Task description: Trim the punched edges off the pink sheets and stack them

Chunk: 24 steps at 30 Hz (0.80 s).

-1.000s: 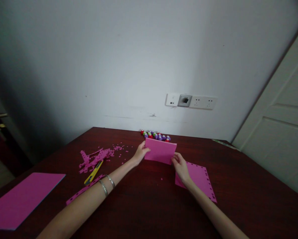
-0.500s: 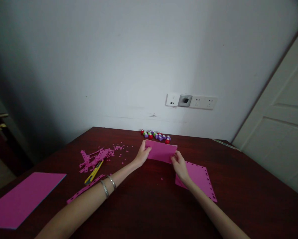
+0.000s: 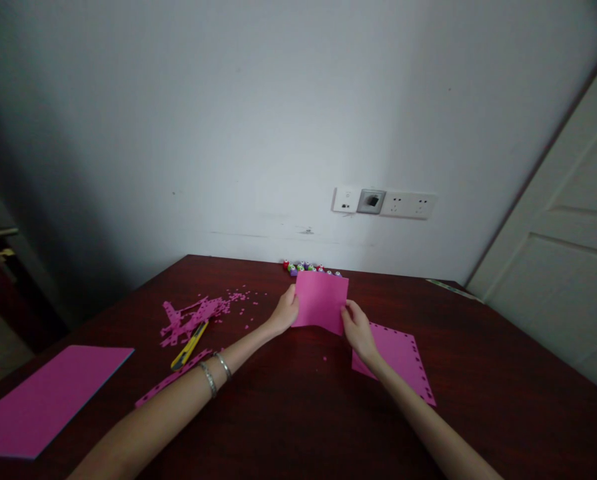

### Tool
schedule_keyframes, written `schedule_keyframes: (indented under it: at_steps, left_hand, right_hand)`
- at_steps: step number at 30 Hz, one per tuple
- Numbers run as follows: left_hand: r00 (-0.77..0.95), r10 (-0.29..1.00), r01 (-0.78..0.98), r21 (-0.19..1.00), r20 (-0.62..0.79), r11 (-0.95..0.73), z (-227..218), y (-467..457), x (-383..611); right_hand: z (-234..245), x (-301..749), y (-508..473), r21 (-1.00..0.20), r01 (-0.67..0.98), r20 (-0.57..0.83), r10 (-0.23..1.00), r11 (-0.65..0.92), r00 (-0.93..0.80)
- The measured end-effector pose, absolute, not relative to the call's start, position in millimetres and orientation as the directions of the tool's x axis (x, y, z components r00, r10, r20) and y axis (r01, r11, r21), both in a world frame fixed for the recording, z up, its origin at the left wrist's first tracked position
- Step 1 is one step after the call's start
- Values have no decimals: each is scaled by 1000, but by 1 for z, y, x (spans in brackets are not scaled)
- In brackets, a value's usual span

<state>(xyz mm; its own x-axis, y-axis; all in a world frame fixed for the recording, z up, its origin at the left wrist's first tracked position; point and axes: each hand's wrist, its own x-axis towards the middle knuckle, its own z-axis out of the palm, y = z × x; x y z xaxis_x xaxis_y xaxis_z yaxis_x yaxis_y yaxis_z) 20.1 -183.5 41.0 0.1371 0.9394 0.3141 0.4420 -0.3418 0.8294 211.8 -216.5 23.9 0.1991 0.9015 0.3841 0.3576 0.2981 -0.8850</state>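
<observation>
Pink paper spans our left grip and right grip, each pinching an edge. At left lies a yellow cutter.

Cutter and scraps left, held sheet centre, another sheet right, trinkets behind

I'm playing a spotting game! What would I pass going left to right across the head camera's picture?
Large pink sheet → yellow utility knife → left hand → held pink sheet → right hand → punched pink sheet → white door.
</observation>
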Motion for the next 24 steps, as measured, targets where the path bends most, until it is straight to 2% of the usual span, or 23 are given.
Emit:
schedule_keyframes:
  at_steps: [4, 9, 12, 18, 24]
  left_hand:
    - [157, 963, 540, 798, 217, -268, 54, -181, 11]
    - [287, 957, 617, 771, -35, -156, 55, -192, 4]
    - [323, 937, 680, 721, -131, -134, 51, -201, 6]
    - [284, 953, 833, 521, -109, -189, 55, -210, 13]
    - [238, 969, 937, 278, -61, -213, 58, -221, 22]
  right_hand:
    - [28, 219, -217, -867, 454, 298, 944, 206, 141]
    - [29, 223, -224, -826, 560, 90, 996, 66, 16]
    - [28, 223, -229, -758, 651, 32, 999, 38, -21]
    - [29, 222, -231, -548, 834, 60, 997, 65, -38]
    - [34, 216, -244, -385, 919, 137, 990, 89, -38]
